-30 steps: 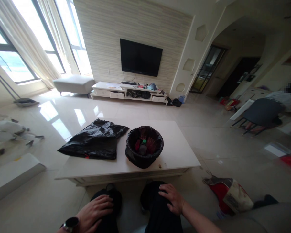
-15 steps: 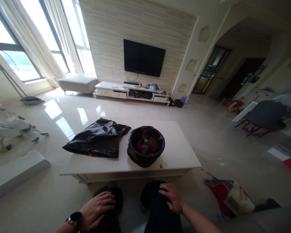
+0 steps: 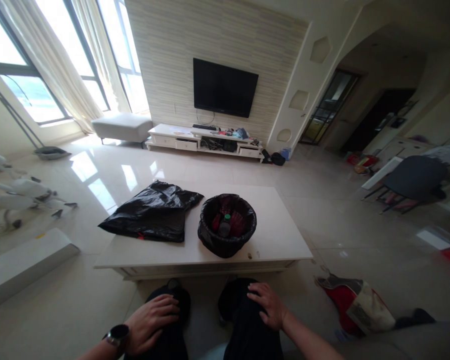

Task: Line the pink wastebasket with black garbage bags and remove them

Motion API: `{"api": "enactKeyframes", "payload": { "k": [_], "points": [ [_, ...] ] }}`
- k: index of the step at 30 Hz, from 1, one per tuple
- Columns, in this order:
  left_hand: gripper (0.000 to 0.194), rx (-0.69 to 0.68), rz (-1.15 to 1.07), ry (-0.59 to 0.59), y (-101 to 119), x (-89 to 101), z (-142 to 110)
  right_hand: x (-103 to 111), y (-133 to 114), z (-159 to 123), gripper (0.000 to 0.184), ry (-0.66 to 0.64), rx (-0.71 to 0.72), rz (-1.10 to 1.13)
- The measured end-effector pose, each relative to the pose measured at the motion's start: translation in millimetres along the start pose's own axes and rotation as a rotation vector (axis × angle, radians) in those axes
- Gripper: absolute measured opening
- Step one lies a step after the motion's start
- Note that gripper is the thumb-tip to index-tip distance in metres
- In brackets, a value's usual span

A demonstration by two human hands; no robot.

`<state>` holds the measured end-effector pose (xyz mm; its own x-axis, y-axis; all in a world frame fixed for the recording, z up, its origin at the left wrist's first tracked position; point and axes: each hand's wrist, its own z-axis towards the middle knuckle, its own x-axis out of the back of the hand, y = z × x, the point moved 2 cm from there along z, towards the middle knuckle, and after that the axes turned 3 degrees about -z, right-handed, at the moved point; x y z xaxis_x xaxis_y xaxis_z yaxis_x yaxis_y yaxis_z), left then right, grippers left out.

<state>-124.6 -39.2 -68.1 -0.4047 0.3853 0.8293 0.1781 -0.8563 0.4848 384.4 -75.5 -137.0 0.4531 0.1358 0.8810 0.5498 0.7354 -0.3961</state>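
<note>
My left hand [image 3: 152, 320] rests on my left knee, fingers laid over the dark trousers; a watch [image 3: 119, 334] is on that wrist. On the other knee lies my right hand [image 3: 269, 305], its fingers spread and holding nothing. In front of both hands stands a white coffee table [image 3: 281, 235]. A trash bin lined with a black bag [image 3: 225, 246] sits on it, and inside are a bottle with a green cap [image 3: 225, 227] and dark red material. Left of the bin, a black plastic bag [image 3: 150, 212] lies flat, with a bit of red at its near edge.
A long white box [image 3: 30, 265] lies on the floor at left, near white equipment [image 3: 26, 195]. A red and beige bag [image 3: 354, 302] lies on the floor at right. Across the room are a TV cabinet [image 3: 165, 135], a grey ottoman [image 3: 122, 127] and a dark chair [image 3: 414, 175].
The view has shifted very slightly. Both hands stay on the knees, and the bin and bag have not moved.
</note>
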Motion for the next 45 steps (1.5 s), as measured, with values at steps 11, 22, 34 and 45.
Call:
{"api": "enactKeyframes", "payload": {
  "k": [11, 22, 34, 45],
  "points": [
    [0.050, -0.008, 0.024, -0.039, -0.5, 3.3, -0.2, 0.5, -1.2, -0.7, 0.064, 0.014, -0.005, 0.002],
    [0.049, 0.044, -0.019, -0.033, -7.3, -12.4, -8.6, -3.2, 2.4, -3.0, 0.065, 0.003, -0.013, -0.007],
    [0.052, -0.001, 0.001, 0.014, 2.7, 1.7, 1.4, 1.5, -1.7, 0.0, 0.065, -0.002, -0.020, -0.009],
    [0.053, 0.007, 0.005, 0.014, 3.8, 2.6, 1.7, 1.6, -1.0, -1.0, 0.064, -0.004, -0.026, 0.003]
  ]
}}
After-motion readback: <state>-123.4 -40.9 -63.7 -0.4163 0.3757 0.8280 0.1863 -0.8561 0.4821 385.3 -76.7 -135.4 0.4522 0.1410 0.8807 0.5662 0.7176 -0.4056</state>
